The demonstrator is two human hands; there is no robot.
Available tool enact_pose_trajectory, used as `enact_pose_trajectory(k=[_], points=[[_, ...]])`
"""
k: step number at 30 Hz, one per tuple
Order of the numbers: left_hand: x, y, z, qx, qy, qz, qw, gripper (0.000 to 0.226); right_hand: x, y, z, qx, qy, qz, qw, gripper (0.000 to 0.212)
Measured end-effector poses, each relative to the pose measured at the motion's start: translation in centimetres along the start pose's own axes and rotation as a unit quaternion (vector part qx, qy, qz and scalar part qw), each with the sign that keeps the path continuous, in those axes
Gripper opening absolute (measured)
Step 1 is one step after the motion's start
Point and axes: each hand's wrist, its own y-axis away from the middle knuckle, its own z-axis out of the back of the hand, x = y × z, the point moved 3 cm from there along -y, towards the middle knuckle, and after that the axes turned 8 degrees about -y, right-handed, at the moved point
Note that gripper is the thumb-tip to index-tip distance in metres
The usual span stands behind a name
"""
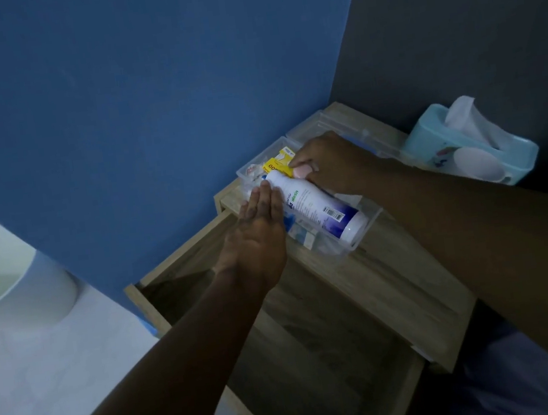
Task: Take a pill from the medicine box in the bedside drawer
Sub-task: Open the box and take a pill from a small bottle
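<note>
A clear plastic medicine box [368, 226] stands on the wooden bedside table [389, 283], its clear lid [335, 124] swung open toward the wall. Inside lies a white and purple bottle [317, 207] on its side, next to a yellow packet [277, 163] and small sachets. My left hand [258, 233] rests flat with fingers straight against the box's left side and the bottle's top. My right hand [332, 162] reaches into the far end of the box, fingers pinched on a small pale pink item [303, 171] by the yellow packet. The drawer [178, 281] below stands pulled open, dark inside.
A light blue tissue box [465, 149] with a tissue sticking up stands at the table's right rear, near the dark wall. A blue wall rises behind the table. A white bed and a pale rounded object [8, 274] lie to the left.
</note>
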Motion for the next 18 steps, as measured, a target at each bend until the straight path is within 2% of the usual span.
enact_pose_trajectory(k=[3,8,10,12,13,15,16,18], points=[[0.2,-0.2,0.1,0.003,0.012,0.003,1.000,0.078,0.5,0.9,0.9,-0.035,-0.006,0.005,0.999,0.039],[0.1,0.0,1.4,0.046,0.022,0.010,0.999,0.083,2.0,5.3,5.2,-0.069,0.006,0.046,0.997,0.024],[0.3,-0.1,2.9,0.071,0.023,0.010,0.997,0.081,2.4,7.2,8.0,-0.086,-0.001,0.028,0.996,0.032],[-0.1,-0.1,5.2,0.042,0.070,0.009,0.997,0.078,2.9,9.0,10.6,-0.106,-0.039,0.012,0.994,0.041],[-0.7,0.0,6.7,0.016,0.132,0.013,0.991,0.075,3.3,9.8,11.8,-0.120,-0.058,0.013,0.991,0.040],[-2.6,0.2,9.8,-0.021,0.306,0.042,0.951,0.065,4.2,11.4,13.7,-0.147,-0.088,0.018,0.985,0.033],[-3.9,0.5,11.3,-0.026,0.394,0.063,0.916,0.058,4.7,12.2,14.4,-0.159,-0.103,0.022,0.982,0.030],[-6.5,1.4,14.0,-0.026,0.563,0.076,0.822,0.044,5.7,13.8,15.6,-0.170,-0.127,0.032,0.977,0.029]])
